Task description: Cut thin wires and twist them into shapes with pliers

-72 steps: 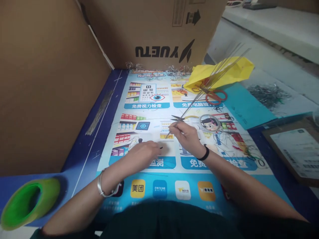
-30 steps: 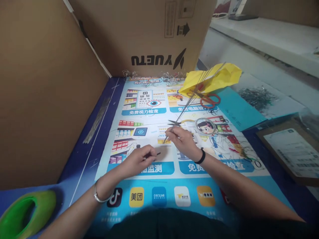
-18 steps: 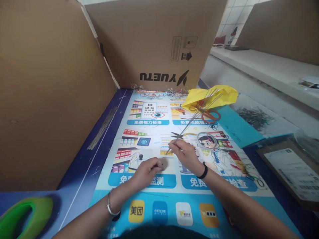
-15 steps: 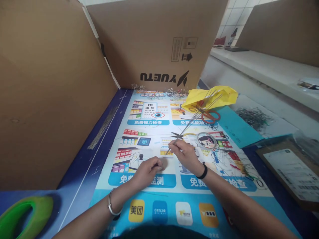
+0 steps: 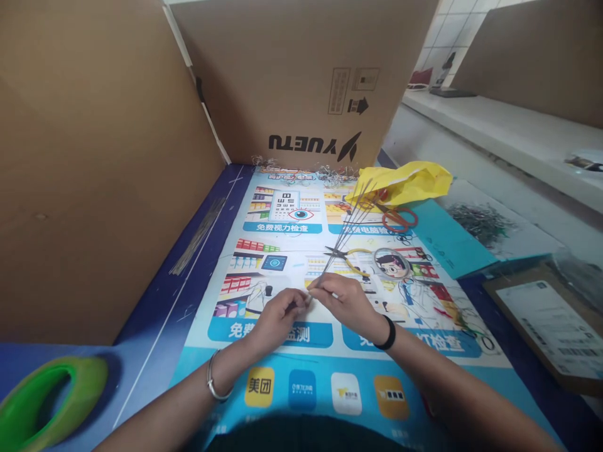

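My right hand (image 5: 347, 300) is closed in a pinch round a bundle of thin metal wires (image 5: 340, 242). The wires slant up and away from the fingers, fanning out toward the yellow bag. My left hand (image 5: 281, 315) is closed, its fingertips right beside the lower end of the bundle; what lies between them is too small to make out. Just beyond my right hand, pliers with yellow handles (image 5: 357, 252) lie on the printed poster (image 5: 264, 276), partly behind the wires. A round clear-rimmed disc (image 5: 392, 263) is to their right.
Scissors with orange handles (image 5: 400, 220) lie by a yellow bag (image 5: 414, 182). More straight wires (image 5: 198, 235) lie on the left, near a green tape roll (image 5: 85, 395). Cardboard walls (image 5: 301, 75) stand left and behind. A wire pile (image 5: 480, 220) and labelled box (image 5: 551, 320) are at right.
My right hand has moved left and slightly down with the wires, which now stand steeper. My left hand has risen a little, and the two hands now meet at the wires' lower end.
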Demonstrator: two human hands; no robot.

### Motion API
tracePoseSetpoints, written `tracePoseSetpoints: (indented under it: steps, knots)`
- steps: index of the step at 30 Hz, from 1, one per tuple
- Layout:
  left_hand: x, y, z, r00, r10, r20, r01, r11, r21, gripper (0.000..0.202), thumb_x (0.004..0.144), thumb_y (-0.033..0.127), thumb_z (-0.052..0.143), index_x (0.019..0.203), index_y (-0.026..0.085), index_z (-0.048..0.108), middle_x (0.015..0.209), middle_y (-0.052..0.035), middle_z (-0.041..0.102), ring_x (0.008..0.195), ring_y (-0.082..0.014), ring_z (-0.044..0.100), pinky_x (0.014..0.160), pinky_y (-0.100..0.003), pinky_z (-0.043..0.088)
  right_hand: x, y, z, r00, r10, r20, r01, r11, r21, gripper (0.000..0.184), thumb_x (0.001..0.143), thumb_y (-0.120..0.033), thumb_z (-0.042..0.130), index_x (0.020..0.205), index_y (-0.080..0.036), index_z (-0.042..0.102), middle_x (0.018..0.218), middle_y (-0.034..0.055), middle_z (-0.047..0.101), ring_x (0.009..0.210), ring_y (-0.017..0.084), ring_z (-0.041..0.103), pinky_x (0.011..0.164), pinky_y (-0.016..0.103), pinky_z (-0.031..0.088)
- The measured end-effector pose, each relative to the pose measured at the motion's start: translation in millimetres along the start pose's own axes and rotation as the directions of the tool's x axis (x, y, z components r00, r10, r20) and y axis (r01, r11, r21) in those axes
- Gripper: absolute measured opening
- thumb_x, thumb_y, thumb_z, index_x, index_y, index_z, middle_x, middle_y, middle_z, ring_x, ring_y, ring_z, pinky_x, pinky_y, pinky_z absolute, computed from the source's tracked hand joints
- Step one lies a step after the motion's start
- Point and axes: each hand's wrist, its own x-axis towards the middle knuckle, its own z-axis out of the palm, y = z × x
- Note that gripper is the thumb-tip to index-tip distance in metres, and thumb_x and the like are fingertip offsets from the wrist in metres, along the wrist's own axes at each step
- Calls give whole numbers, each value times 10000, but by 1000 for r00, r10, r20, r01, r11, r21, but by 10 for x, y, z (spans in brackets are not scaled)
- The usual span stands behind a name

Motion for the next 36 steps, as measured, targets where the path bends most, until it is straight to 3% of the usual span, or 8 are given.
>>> tracePoseSetpoints:
  steps: [5, 11, 20, 31, 36]
  knots:
    - [26, 0, -12, 998, 50, -35, -49, 998, 50, 138, 747, 48, 461, 719, 181, 488, 916, -26, 559, 885, -145, 519, 822, -271, 391, -21, -29, 62, 1000, -29, -1, 29, 1000, 11, 219, 863, -211, 533, 651, -189, 587, 766, 30, 675, 723, 120, 632, 658, 224, 494]
    - [43, -5, -40, 1000, 0, -5, 0, 998, 55, 110, 775, 114, 480, 806, 181, 562, 836, -18, 569, 822, -157, 524, 777, -287, 402, -4, -69, 71, 998, -55, 7, 55, 998, 38, 188, 860, -227, 543, 694, -209, 631, 774, 18, 695, 751, 128, 646, 673, 238, 515]
    - [66, 21, -91, 999, -45, 12, 45, 999, -13, 72, 777, 132, 492, 736, 171, 537, 782, -4, 579, 765, -139, 523, 742, -264, 401, -26, -35, 72, 999, -52, -6, 52, 998, 29, 218, 868, -231, 528, 671, -198, 617, 762, 38, 691, 751, 139, 652, 654, 251, 520]
    - [72, -50, -90, 998, -49, 31, 44, 988, 146, 72, 774, 175, 525, 770, 174, 597, 741, 6, 596, 727, -148, 539, 686, -257, 410, -23, -87, 84, 994, -103, 29, 103, 994, 26, 161, 870, -230, 524, 776, -198, 651, 799, 47, 702, 781, 144, 649, 689, 261, 538]
    - [62, 31, -134, 994, -36, 108, 33, 999, 35, 206, 794, 158, 501, 929, 200, 651, 904, -5, 681, 841, -165, 590, 773, -272, 433, -10, -104, 84, 993, -117, 3, 117, 993, -7, 172, 866, -217, 526, 735, -192, 636, 785, 54, 699, 766, 147, 652, 674, 257, 538]
